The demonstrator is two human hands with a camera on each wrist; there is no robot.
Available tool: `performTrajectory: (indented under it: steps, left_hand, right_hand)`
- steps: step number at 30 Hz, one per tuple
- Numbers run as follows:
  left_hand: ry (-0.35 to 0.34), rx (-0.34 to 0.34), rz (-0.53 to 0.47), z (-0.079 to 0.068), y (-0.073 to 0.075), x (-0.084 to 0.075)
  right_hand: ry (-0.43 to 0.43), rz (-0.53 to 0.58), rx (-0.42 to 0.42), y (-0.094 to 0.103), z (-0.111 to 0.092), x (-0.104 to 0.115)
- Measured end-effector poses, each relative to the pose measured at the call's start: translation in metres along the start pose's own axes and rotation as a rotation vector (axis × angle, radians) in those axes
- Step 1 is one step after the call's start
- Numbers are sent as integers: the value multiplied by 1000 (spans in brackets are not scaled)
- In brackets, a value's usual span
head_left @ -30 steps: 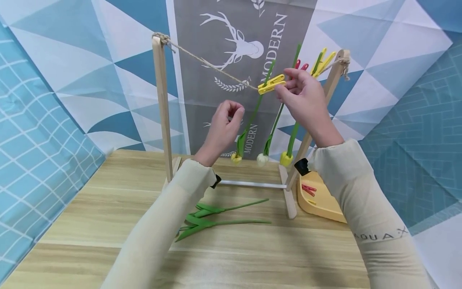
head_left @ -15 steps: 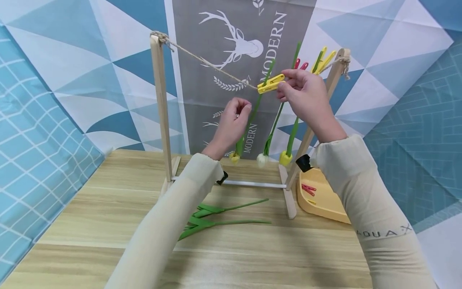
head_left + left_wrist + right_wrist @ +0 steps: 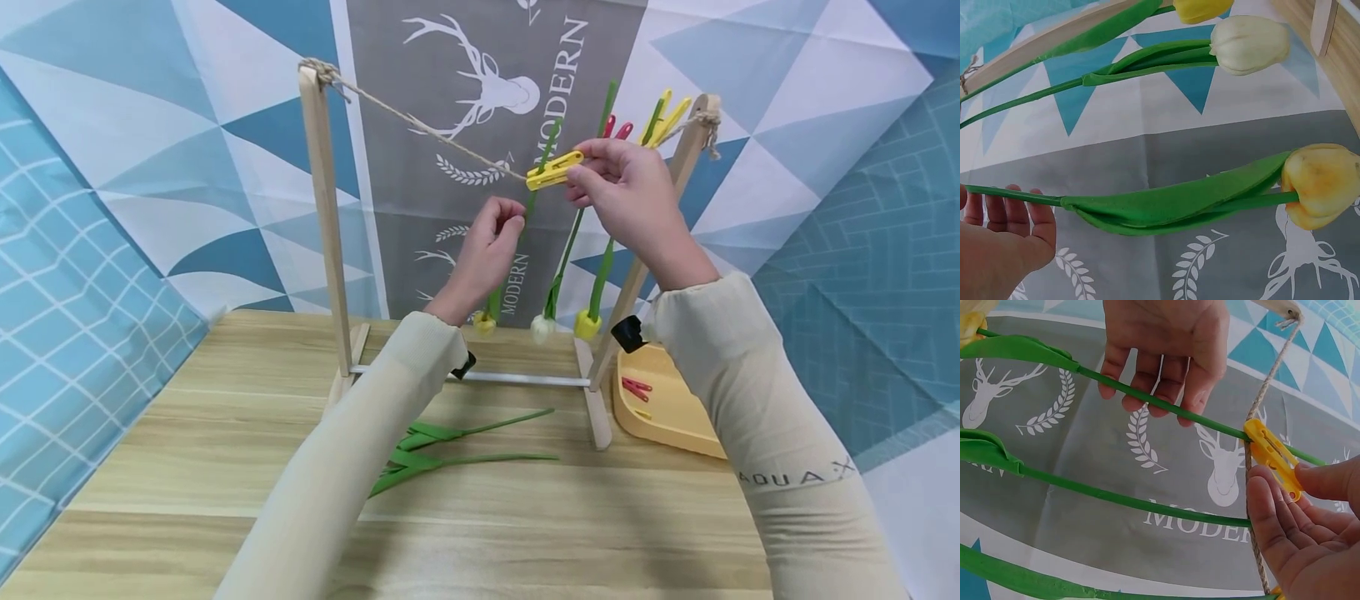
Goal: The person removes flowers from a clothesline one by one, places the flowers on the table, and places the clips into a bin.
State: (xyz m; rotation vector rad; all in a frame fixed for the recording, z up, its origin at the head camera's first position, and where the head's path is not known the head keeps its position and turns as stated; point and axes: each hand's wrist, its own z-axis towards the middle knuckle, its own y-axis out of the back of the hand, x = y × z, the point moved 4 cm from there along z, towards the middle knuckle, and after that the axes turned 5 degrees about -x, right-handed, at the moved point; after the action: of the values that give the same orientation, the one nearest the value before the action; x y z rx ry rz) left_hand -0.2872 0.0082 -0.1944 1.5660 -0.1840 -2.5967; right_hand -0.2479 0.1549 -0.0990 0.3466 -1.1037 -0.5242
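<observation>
My right hand [image 3: 633,187] pinches a yellow clothespin [image 3: 1270,456] between thumb and fingers. Its jaws clip the twine [image 3: 427,129] and the green stem of an upside-down yellow tulip [image 3: 1322,184]. Lower on that stem, my left hand [image 3: 483,250] holds it at the fingertips, the fingers lying behind it in the left wrist view. To the right hang a white tulip [image 3: 542,328], with a red clothespin [image 3: 617,127] at its upper stem, and another yellow tulip [image 3: 587,323], with a yellow clothespin [image 3: 663,121] beside the right post.
The twine spans two wooden posts [image 3: 322,192] joined by a white rod [image 3: 525,379] low down. Green tulip stems with leaves [image 3: 465,460] lie on the wooden table [image 3: 225,467], their blossoms hidden by the left arm. At right, a yellow tray [image 3: 675,408] holds red clothespins [image 3: 637,388].
My left hand has moved up and right to the hanging tulip's stem and now holds it. My right hand stays on the yellow clothespin; the whole head view has shifted slightly.
</observation>
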Motion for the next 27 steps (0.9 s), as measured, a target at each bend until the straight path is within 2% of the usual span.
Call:
performTrajectory:
  steps: [11,27]
  left_hand:
    - [-62,-18,-12,1,-4,-7]
    - [-81,-2,5,-1,-9,-9]
  right_hand:
    - [-6,-7,3,0,1,1]
    - [1,-15,0,1,-1,-2]
